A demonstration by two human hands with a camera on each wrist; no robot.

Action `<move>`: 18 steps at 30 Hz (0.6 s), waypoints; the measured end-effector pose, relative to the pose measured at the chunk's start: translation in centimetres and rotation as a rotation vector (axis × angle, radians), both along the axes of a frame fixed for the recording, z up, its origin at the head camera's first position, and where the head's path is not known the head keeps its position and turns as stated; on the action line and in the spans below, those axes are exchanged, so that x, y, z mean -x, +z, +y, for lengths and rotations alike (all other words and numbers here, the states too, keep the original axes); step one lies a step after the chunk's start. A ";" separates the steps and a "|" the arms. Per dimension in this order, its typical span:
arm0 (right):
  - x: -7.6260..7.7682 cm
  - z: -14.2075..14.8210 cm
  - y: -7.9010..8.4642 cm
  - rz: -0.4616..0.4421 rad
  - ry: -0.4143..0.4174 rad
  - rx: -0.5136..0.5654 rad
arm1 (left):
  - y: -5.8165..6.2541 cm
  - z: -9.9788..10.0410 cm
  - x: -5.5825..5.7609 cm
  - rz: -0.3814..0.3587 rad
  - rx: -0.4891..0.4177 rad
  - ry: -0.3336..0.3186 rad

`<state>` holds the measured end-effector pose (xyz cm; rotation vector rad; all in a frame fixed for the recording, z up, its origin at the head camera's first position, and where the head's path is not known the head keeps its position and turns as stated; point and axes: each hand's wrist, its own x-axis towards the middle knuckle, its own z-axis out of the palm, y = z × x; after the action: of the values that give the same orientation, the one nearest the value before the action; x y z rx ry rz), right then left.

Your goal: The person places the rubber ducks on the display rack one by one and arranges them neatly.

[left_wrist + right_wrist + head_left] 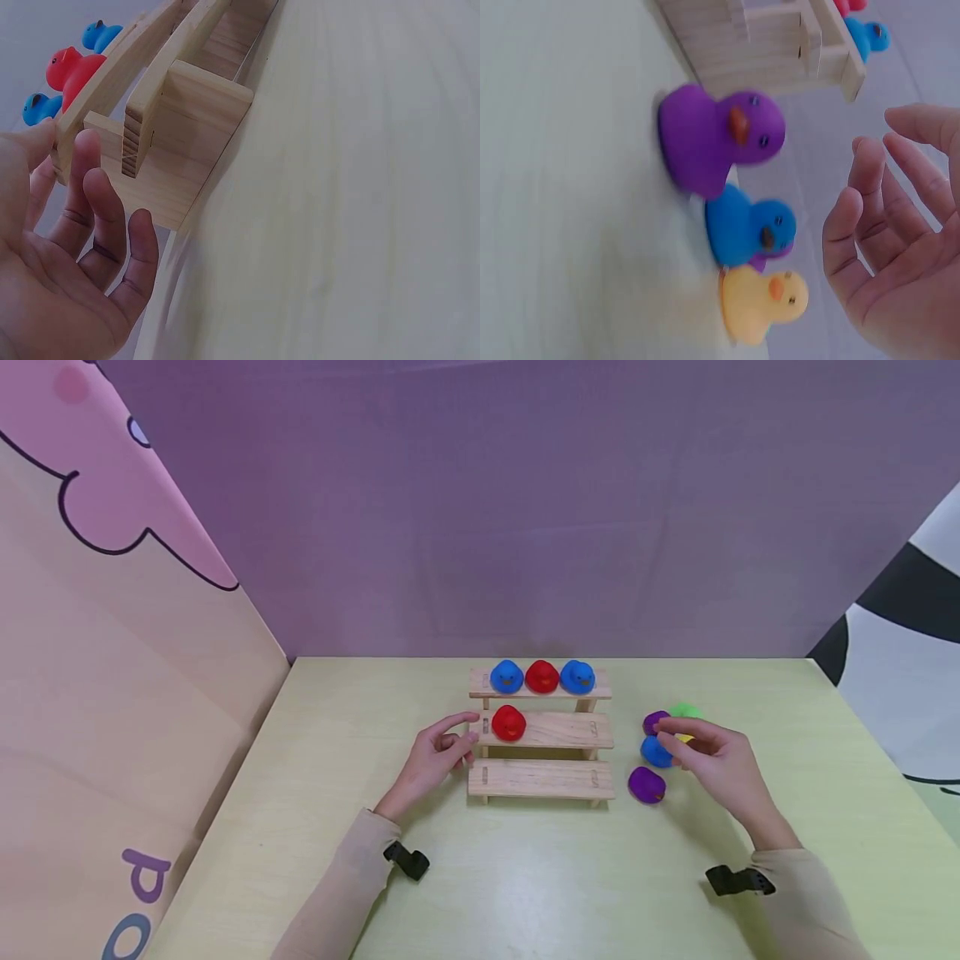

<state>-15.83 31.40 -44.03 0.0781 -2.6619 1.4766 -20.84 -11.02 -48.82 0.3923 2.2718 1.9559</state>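
Observation:
A three-tier wooden stand (551, 779) stands mid-table. My left hand (437, 753) holds the left end of its middle shelf, thumb and forefinger on either edge. One red duck (509, 723) sits at the left of that shelf. On the top shelf, another red duck (542, 677) sits between a blue duck (507, 677) and a second blue duck (577, 677). My right hand (716, 764) hovers right of the stand with loosely bent fingers and nothing between them. Close by are a purple duck (697, 139), a blue duck (742, 225) and a yellow duck (757, 304).
Behind the right hand's fingers, another purple duck (656, 722) and a green duck (685, 711) show in part. A purple cloth wall (525, 510) rises at the table's back edge. A pale printed panel (112, 693) borders the left side.

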 end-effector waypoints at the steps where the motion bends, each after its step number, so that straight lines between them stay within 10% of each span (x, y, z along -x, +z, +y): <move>1: 0.0 0.3 -0.1 -0.004 -0.009 -0.006 | 0.0 0.0 0.0 -0.001 -0.001 -0.001; 18: 0.7 4.3 -2.6 -0.016 -0.104 -0.061 | -0.1 0.0 0.1 0.002 -0.004 -0.009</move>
<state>-16.48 35.71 -46.60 -0.0674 -2.6791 1.3711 -20.93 -10.99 -48.91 0.4048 2.2635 1.9566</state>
